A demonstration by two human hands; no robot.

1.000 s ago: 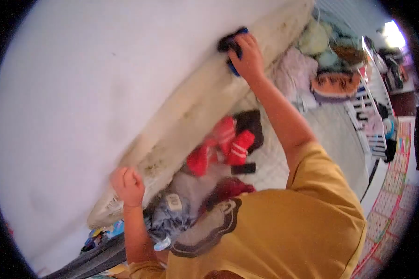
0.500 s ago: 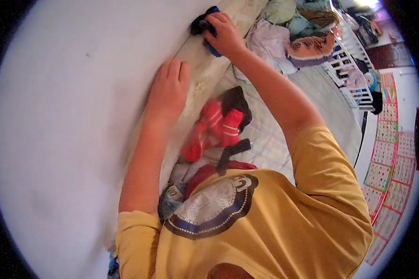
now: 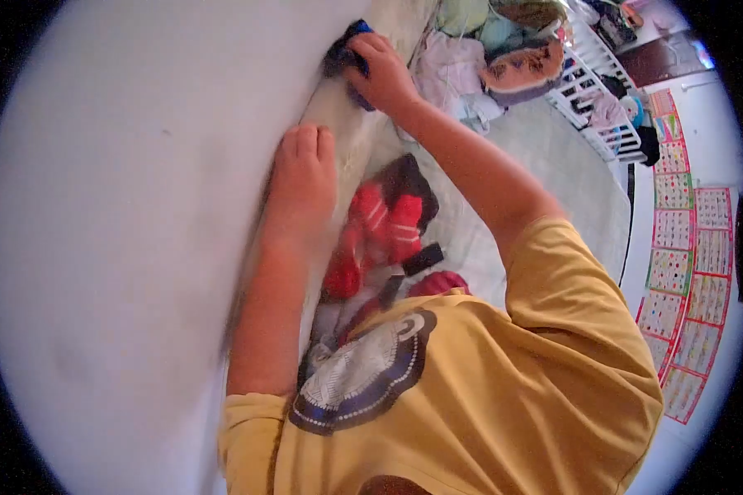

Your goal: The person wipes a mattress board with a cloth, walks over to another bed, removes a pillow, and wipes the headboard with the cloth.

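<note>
My right hand (image 3: 381, 78) grips a dark blue and black cloth-like item (image 3: 343, 56), held at the upper end of a long cream padded edge (image 3: 357, 132) beside the white wall (image 3: 140, 206). Lower down, my left hand (image 3: 304, 169) rests on the same edge near the wall, its fingers together and nothing visible in them. Red clothing with white stripes (image 3: 404, 227) lies to the right of my left forearm, with a black cloth (image 3: 413, 173) behind it.
Pale and patterned bedding (image 3: 524, 70) is heaped at the upper right. Beyond it stands a white slatted rail (image 3: 594, 103) with things hung on it. A light mattress surface (image 3: 545, 153) spreads right of my hands. Colourful charts (image 3: 677, 247) hang at far right.
Since the first frame my left hand has moved up along the edge toward my right hand. My right hand still grips the dark item; the camera view has shifted.
</note>
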